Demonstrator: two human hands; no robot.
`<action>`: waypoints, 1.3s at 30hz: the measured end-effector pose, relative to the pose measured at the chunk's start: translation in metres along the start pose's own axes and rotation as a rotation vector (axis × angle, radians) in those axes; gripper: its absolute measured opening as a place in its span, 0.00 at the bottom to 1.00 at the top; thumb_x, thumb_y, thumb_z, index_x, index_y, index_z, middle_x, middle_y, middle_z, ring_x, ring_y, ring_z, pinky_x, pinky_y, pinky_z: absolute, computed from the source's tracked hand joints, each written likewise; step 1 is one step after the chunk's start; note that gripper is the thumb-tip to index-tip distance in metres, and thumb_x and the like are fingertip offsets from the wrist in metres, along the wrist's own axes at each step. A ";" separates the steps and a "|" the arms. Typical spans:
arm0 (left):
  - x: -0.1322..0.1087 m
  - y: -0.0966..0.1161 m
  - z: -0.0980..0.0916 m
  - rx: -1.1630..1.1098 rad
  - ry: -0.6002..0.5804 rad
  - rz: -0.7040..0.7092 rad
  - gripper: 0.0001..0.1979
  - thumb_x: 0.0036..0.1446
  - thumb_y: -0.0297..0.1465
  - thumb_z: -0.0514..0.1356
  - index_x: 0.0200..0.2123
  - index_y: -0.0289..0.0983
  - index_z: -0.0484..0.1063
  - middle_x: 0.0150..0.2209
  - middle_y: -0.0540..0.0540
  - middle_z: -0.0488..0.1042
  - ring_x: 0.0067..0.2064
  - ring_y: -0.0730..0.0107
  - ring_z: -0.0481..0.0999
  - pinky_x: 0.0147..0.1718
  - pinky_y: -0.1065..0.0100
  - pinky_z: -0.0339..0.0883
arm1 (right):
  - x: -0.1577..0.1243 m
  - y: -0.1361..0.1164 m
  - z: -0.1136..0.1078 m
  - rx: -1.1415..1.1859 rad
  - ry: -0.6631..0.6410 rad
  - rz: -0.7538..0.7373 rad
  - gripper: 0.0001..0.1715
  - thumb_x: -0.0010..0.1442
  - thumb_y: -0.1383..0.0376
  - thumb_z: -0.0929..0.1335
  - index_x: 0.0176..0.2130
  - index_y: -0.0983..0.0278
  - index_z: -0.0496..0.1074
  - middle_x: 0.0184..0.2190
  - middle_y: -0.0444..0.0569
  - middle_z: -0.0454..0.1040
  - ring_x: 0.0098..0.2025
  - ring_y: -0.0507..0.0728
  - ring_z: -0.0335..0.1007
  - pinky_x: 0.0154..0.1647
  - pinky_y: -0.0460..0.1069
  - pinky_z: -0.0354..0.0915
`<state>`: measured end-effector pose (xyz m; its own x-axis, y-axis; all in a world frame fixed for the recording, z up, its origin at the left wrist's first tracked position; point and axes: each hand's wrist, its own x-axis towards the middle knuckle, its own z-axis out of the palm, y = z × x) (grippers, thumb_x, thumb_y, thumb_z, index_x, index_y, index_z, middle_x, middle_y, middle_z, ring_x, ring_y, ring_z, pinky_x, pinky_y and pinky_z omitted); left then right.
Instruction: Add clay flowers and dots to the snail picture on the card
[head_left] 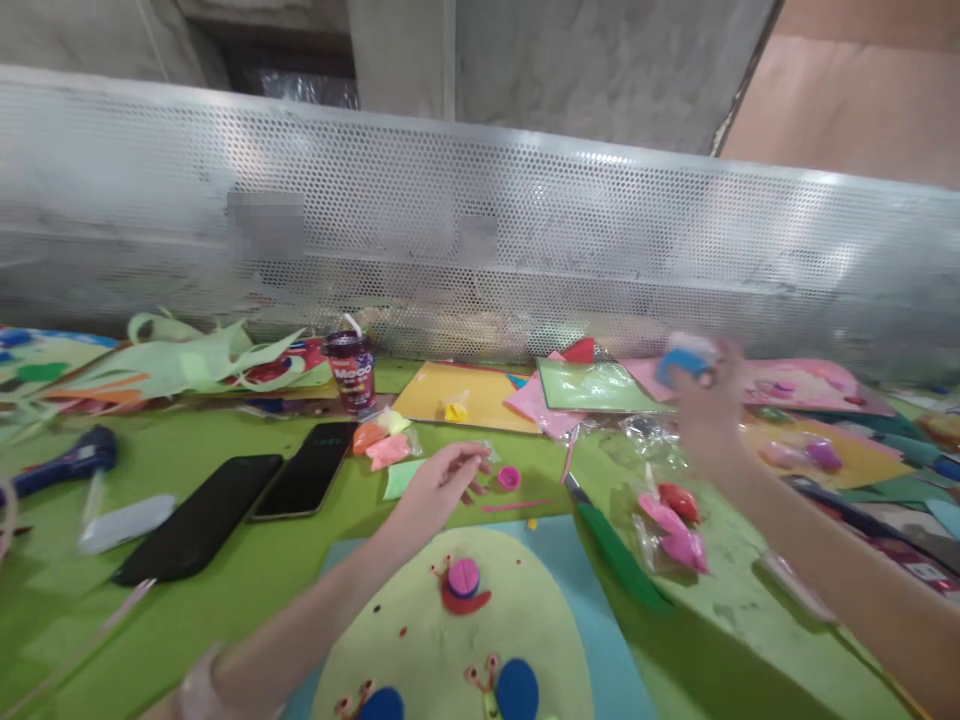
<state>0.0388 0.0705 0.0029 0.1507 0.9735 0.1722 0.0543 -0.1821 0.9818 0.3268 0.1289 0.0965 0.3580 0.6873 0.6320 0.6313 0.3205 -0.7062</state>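
Observation:
My left hand [450, 475] is over the table just beyond the craft sheet [574, 580], its fingers loosely bent and apart. A bit of clear plastic shows by its fingertips; I see nothing held. Close by on the right lies a small pink ring-like piece [509, 478], with a thin pink strip [517, 505] nearer me. At the far right my right hand [709, 410], smeared by motion, grips a blue-and-white object [681, 366] whose kind is unclear. On the sheet, a snail figure [463, 580] has a pink-topped shell; two blue-shelled ones sit lower.
Green-handled scissors [619, 560] lie right of the sheet, near pink and red clay packets [679, 530]. Two dark phones [307, 470], a purple drink cup [351, 372] and a blue glue gun [67, 460] are on the left. A perforated metal panel [480, 230] stands behind.

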 end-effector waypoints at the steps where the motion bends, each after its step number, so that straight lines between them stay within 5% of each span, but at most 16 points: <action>1: -0.003 0.005 0.002 -0.044 -0.024 -0.010 0.17 0.54 0.42 0.54 0.42 0.36 0.68 0.38 0.43 0.75 0.32 0.68 0.75 0.29 0.67 0.68 | -0.022 -0.010 0.007 0.054 -0.089 -0.001 0.38 0.58 0.61 0.66 0.61 0.66 0.47 0.49 0.60 0.66 0.46 0.60 0.69 0.40 0.51 0.69; 4: -0.009 0.018 0.006 -0.182 -0.070 -0.018 0.19 0.56 0.43 0.53 0.44 0.36 0.68 0.39 0.43 0.75 0.34 0.67 0.75 0.31 0.66 0.70 | -0.082 -0.041 0.017 0.354 -0.707 -0.117 0.34 0.56 0.64 0.67 0.59 0.54 0.51 0.48 0.51 0.68 0.43 0.58 0.71 0.41 0.54 0.72; 8: -0.011 0.023 0.006 -0.221 -0.043 0.040 0.16 0.55 0.42 0.55 0.35 0.35 0.72 0.32 0.47 0.74 0.31 0.70 0.73 0.29 0.69 0.69 | -0.114 -0.063 0.018 0.398 -0.951 -0.154 0.31 0.59 0.65 0.64 0.59 0.53 0.50 0.51 0.53 0.66 0.47 0.59 0.70 0.36 0.54 0.74; 14: -0.005 0.018 -0.001 -0.111 -0.140 0.066 0.13 0.53 0.39 0.58 0.28 0.34 0.73 0.25 0.48 0.73 0.28 0.70 0.73 0.29 0.69 0.69 | -0.117 -0.049 0.025 0.388 -0.839 -0.140 0.26 0.59 0.65 0.63 0.56 0.55 0.56 0.53 0.52 0.63 0.47 0.58 0.67 0.42 0.55 0.72; 19: -0.008 0.019 -0.002 -0.020 -0.301 -0.016 0.11 0.49 0.37 0.61 0.30 0.35 0.74 0.26 0.47 0.74 0.30 0.67 0.74 0.31 0.66 0.70 | -0.125 -0.040 0.023 0.309 -0.879 -0.188 0.32 0.59 0.65 0.63 0.60 0.56 0.48 0.43 0.51 0.66 0.37 0.55 0.69 0.35 0.53 0.72; 22: -0.013 0.025 0.001 -0.015 -0.248 -0.038 0.09 0.49 0.36 0.61 0.28 0.36 0.73 0.26 0.47 0.74 0.30 0.69 0.74 0.33 0.66 0.70 | -0.130 -0.042 0.023 0.145 -0.629 -0.379 0.31 0.60 0.65 0.63 0.59 0.59 0.49 0.47 0.54 0.64 0.44 0.59 0.66 0.44 0.58 0.68; 25: -0.017 0.031 0.006 -0.024 -0.173 -0.028 0.09 0.48 0.36 0.61 0.25 0.36 0.71 0.25 0.48 0.74 0.29 0.70 0.74 0.32 0.68 0.68 | -0.137 -0.043 0.026 -0.027 -0.407 -0.564 0.18 0.58 0.63 0.66 0.48 0.61 0.61 0.45 0.55 0.65 0.48 0.62 0.62 0.47 0.61 0.64; 30: -0.020 0.027 0.014 -0.016 -0.162 -0.024 0.10 0.47 0.37 0.62 0.24 0.37 0.68 0.25 0.50 0.72 0.28 0.71 0.72 0.29 0.70 0.67 | -0.150 -0.044 0.030 -0.035 -0.493 -0.668 0.04 0.60 0.64 0.65 0.36 0.62 0.68 0.34 0.50 0.71 0.38 0.58 0.65 0.39 0.56 0.66; 39: -0.021 0.018 0.022 -0.030 -0.167 -0.021 0.09 0.48 0.36 0.60 0.26 0.36 0.68 0.24 0.50 0.71 0.28 0.70 0.72 0.29 0.70 0.66 | -0.149 -0.044 0.028 -0.004 -0.575 -0.561 0.04 0.56 0.70 0.66 0.30 0.61 0.68 0.30 0.47 0.71 0.34 0.57 0.67 0.37 0.54 0.66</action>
<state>0.0580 0.0439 0.0155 0.3124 0.9398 0.1386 0.0299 -0.1556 0.9874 0.2264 0.0309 0.0244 -0.4234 0.6527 0.6282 0.6147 0.7164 -0.3301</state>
